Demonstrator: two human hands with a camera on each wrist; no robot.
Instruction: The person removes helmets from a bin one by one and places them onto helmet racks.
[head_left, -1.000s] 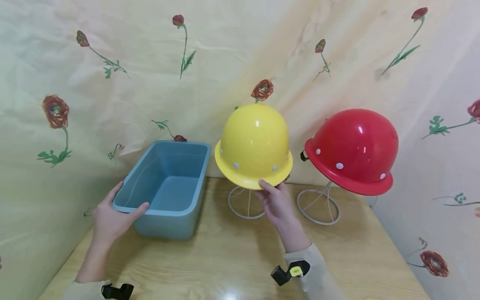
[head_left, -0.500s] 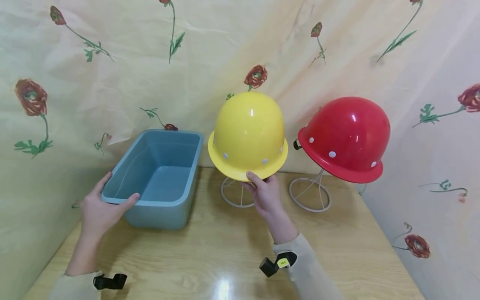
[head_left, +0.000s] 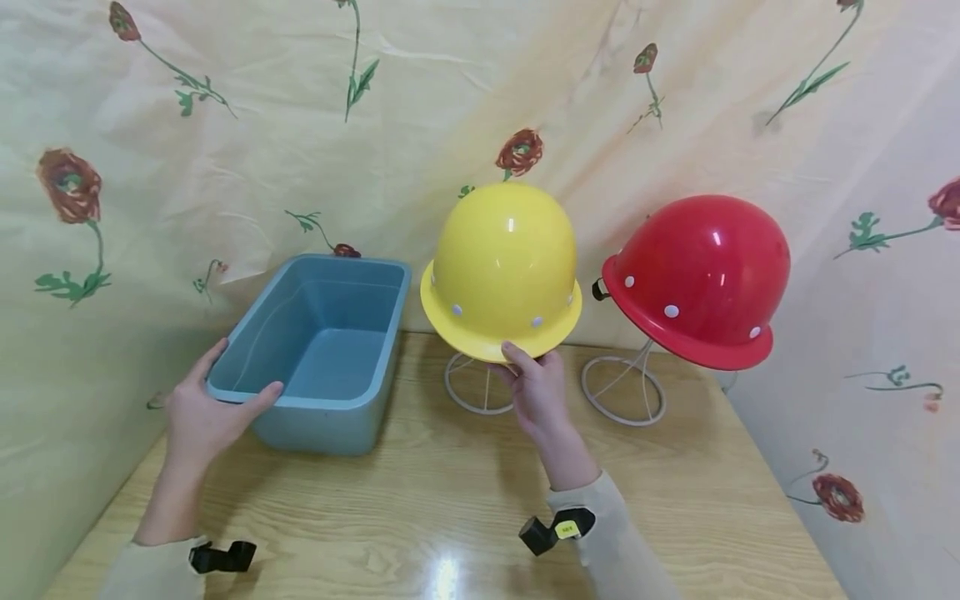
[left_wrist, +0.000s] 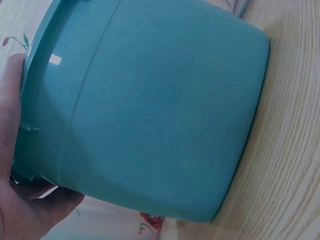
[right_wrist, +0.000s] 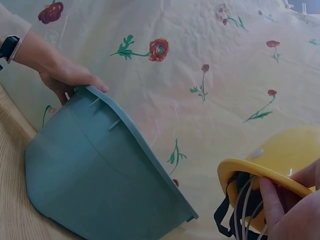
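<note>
My left hand (head_left: 206, 417) grips the near left corner of a blue plastic bin (head_left: 315, 417), thumb over the front rim. In the left wrist view the bin's outer wall (left_wrist: 160, 110) fills most of the picture. My right hand (head_left: 538, 392) pinches the front brim of a yellow hard hat (head_left: 506, 267), thumb on top and fingers beneath. Under this hat shows a white wire stand (head_left: 480, 408). The right wrist view shows a dark strap (right_wrist: 222, 215) and white wires (right_wrist: 245, 207) below the brim. Inside the bin, the visible floor is bare.
A red hard hat (head_left: 701, 279) sits tilted on another wire stand (head_left: 622, 417) to the right. All stand on a wooden table (head_left: 420, 500). Flower-printed cloth (head_left: 420, 125) hangs close behind and along both sides.
The head view has tilted down and back a little, so everything sits higher in the picture. Both hands keep their holds on the bin and the yellow hard hat.
</note>
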